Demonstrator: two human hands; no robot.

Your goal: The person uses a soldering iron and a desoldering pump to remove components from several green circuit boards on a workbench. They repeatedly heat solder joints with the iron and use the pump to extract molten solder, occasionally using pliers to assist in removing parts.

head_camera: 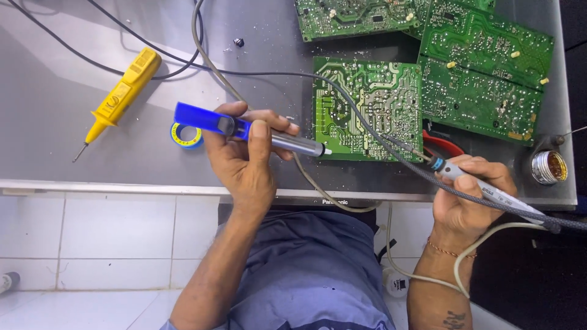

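The left hand (244, 156) is closed around a blue desoldering pump (244, 130), its tip at the near green circuit board (367, 110), while the right hand (468, 195) grips a soldering iron (489, 190) tightly.

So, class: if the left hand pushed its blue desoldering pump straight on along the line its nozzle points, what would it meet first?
Most likely the near green circuit board: the left hand aims the desoldering pump rightward, nozzle tip at the board's left edge. Height above it is unclear.
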